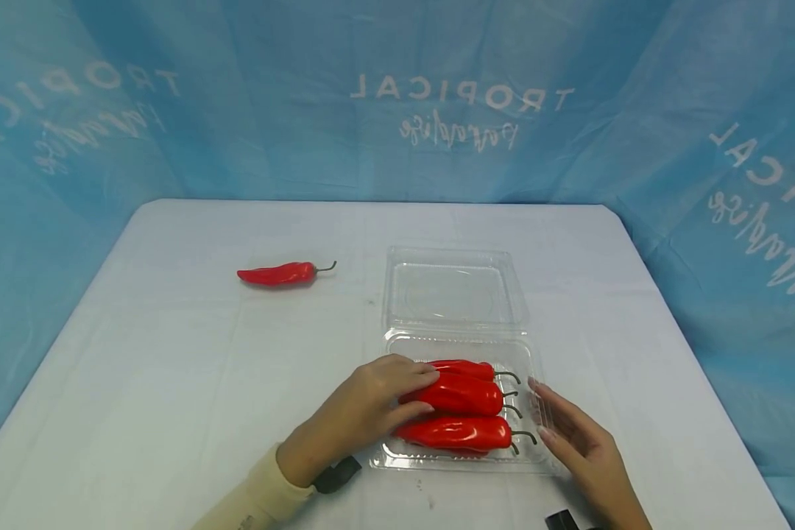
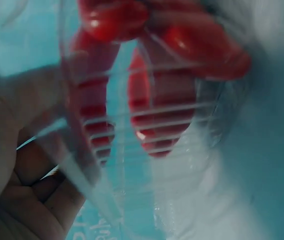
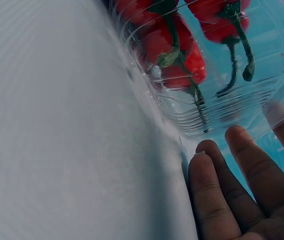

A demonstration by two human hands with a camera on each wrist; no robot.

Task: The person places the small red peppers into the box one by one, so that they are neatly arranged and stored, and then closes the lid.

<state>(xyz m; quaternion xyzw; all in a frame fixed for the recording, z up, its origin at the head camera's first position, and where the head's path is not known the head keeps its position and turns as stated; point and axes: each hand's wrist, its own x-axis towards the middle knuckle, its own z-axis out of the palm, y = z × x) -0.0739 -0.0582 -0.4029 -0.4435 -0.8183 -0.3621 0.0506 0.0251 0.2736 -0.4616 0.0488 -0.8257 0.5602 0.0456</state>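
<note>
Several red chili peppers (image 1: 460, 395) with green stems lie side by side in the base of a clear plastic clamshell box (image 1: 404, 464). My left hand (image 1: 377, 401) reaches over the box's left side, its thumb and fingers around the pointed end of a middle pepper. In the left wrist view, pepper tips (image 2: 162, 110) show through the clear side wall, partly hiding that hand. My right hand (image 1: 586, 445) is at the box's right edge, fingers spread and fairly straight. The right wrist view has its fingertips (image 3: 203, 167) close by the box's corner, near the pepper stems (image 3: 242, 45).
One more red pepper (image 1: 281, 274) lies on the white table (image 1: 172, 368) at the back left. The box's lid (image 1: 450, 287) is folded back flat behind the base. A blue printed cloth (image 1: 271, 110) hangs behind and beside the table.
</note>
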